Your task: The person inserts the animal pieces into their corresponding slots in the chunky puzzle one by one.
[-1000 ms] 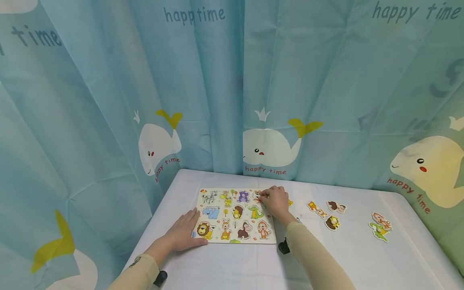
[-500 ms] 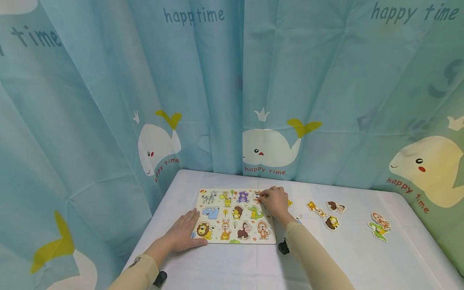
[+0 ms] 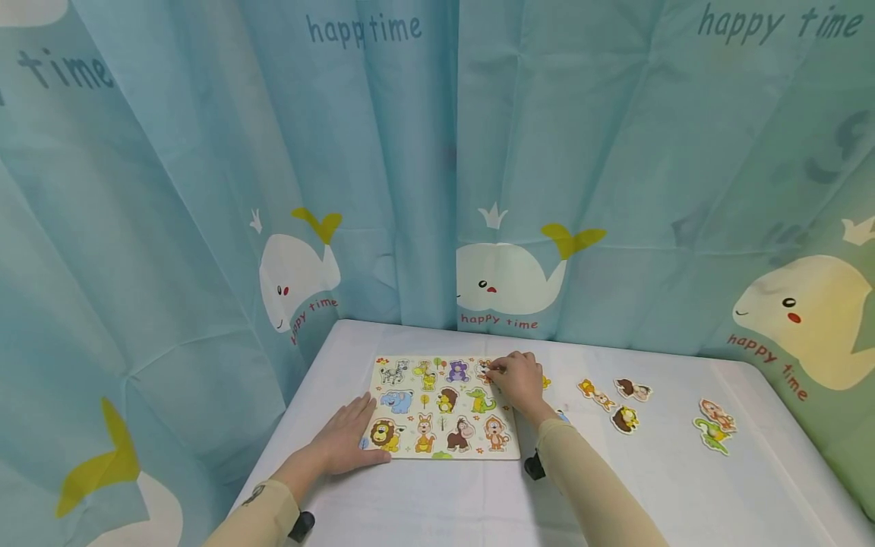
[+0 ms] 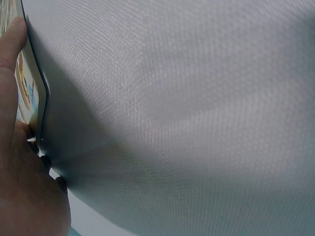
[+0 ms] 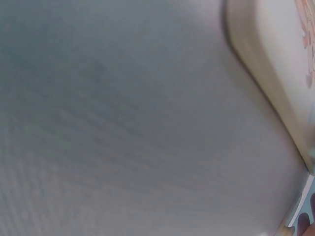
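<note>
A cream puzzle board (image 3: pixel 440 444) with cartoon animals lies on the white table in the head view. My left hand (image 3: pixel 345 437) rests at its left side, fingers extended along the edge and thumb at the near left corner. The left wrist view also has that hand (image 4: pixel 10 113) against the board's edge (image 4: pixel 43 91). At the far right corner my right hand (image 3: pixel 518 381) pinches at the tiger piece (image 3: pixel 484 371) with bent fingers, which partly cover it. The right wrist view catches the board's corner (image 5: pixel 275 64) and only a bit of fingers at its lower right.
Right of the board lie a loose orange-and-yellow piece (image 3: pixel 597 395), a brown piece (image 3: pixel 633 390) and a lion-like piece (image 3: pixel 625 419). Farther right are a monkey piece (image 3: pixel 718 414) and a crocodile piece (image 3: pixel 712 436). More pieces are partly hidden behind the right arm. A curtain (image 3: pixel 410 190) hangs behind the table.
</note>
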The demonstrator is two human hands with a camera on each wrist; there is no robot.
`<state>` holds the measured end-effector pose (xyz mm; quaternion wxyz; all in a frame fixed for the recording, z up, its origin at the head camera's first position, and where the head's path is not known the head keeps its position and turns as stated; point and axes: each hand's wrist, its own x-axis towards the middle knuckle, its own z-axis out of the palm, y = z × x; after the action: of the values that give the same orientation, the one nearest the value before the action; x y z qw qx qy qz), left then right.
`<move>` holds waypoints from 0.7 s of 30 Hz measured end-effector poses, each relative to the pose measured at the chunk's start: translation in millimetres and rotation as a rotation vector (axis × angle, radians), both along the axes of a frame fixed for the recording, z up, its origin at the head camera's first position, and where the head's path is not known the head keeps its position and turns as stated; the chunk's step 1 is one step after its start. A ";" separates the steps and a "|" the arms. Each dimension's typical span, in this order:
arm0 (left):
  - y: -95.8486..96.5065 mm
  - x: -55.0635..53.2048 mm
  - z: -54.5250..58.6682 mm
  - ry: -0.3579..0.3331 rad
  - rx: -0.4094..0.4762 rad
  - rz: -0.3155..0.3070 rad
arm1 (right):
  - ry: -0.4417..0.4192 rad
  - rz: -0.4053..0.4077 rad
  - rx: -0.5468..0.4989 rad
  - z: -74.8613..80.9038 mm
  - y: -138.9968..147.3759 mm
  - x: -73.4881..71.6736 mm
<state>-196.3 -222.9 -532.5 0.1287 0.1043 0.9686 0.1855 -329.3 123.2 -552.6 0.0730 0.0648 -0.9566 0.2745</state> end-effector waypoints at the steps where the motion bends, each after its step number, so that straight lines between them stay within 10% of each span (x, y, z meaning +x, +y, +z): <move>1: -0.2 0.0 -0.2 0.000 -0.001 0.000 | 0.001 -0.001 0.001 -0.1 -0.1 0.3; 21: -0.6 0.7 0.5 -0.018 0.003 0.002 | -0.010 0.018 -0.057 18.7 15.7 3.2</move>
<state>-195.6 -223.5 -532.0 0.1370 0.1017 0.9672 0.1880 -326.1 138.9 -533.9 0.0676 0.0701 -0.9482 0.3024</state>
